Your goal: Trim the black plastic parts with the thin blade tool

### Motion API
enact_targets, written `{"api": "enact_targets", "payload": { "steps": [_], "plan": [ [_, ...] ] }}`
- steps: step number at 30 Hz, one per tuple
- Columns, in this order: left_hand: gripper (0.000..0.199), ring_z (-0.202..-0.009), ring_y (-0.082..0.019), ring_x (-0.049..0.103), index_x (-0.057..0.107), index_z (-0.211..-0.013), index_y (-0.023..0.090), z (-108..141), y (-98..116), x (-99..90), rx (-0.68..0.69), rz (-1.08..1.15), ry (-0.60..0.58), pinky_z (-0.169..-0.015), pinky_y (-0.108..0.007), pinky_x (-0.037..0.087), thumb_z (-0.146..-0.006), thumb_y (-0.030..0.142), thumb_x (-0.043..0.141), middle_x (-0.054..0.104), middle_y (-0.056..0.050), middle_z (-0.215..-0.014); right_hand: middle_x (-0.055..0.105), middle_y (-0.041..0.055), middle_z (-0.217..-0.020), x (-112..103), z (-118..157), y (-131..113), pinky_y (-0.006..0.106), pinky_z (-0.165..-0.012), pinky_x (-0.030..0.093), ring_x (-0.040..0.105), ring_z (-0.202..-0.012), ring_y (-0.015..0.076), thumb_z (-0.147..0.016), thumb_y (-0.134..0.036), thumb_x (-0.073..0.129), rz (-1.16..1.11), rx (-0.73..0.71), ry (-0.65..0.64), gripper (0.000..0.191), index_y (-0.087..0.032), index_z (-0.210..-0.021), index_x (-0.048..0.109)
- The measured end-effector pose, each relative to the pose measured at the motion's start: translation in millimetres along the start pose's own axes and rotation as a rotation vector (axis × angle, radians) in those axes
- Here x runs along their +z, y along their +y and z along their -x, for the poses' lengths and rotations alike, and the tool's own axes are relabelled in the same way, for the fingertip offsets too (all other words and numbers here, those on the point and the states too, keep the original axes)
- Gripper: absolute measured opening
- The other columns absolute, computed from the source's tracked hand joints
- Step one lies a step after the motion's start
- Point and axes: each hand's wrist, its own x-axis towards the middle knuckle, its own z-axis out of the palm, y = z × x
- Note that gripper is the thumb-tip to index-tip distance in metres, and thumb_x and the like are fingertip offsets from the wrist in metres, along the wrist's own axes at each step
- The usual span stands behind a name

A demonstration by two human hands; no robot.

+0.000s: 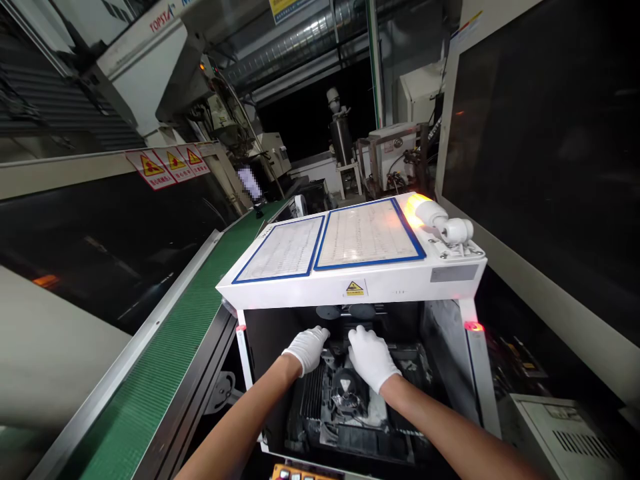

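Observation:
Both hands wear white gloves and reach into the open front of a white machine housing (pixel 285 293). My left hand (pixel 307 349) is closed at the left, over the dark mechanism (pixel 350 390) inside; what its curled fingers hold, if anything, is hidden. To its right, my right hand (pixel 371 357) is also closed, fingers bent down and away from the camera, its grip too hidden to make out. A gap separates the two hands. Below and between them a round black part with a white triangle mark shows. Two dark round discs (pixel 345 311) hang just beyond the fingers.
Two blue-framed sheets (pixel 370 233) lie on the housing top, beside a glowing orange lamp (pixel 420 209). A green conveyor belt (pixel 165 373) runs along the left. Orange control buttons (pixel 295 474) sit at the bottom edge. A grey vented box (pixel 565 440) stands lower right.

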Motion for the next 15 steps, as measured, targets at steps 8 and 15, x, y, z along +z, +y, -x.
{"api": "enact_targets", "payload": {
  "steps": [8, 15],
  "plan": [
    [0.026, -0.109, -0.030, 0.064, 0.063, -0.112, 0.016, -5.8, 24.3, 32.9, -0.233, 0.064, 0.243, -0.097, -0.041, 0.052, -0.089, 0.028, 0.059, 0.066, -0.015, -0.116, 0.056, 0.0064, -0.107, 3.6, -2.7, 1.7, 0.032, -0.078, 0.059, 0.060, -0.092, 0.0204, -0.107, -0.028, 0.067, 0.009, -0.008, -0.036, 0.020, -0.012, -0.118, 0.060],
    [0.026, -0.096, -0.029, 0.066, 0.065, -0.099, 0.017, -13.0, 26.7, 36.7, -0.291, 0.044, 0.317, -0.084, -0.039, 0.051, -0.100, 0.035, 0.046, 0.069, -0.013, -0.102, 0.056, 0.0060, -0.102, -0.7, -8.9, -1.3, 0.030, -0.075, 0.057, 0.059, -0.088, 0.0194, -0.108, -0.031, 0.067, 0.000, 0.003, -0.060, 0.021, -0.012, -0.115, 0.061]
  ]
}}
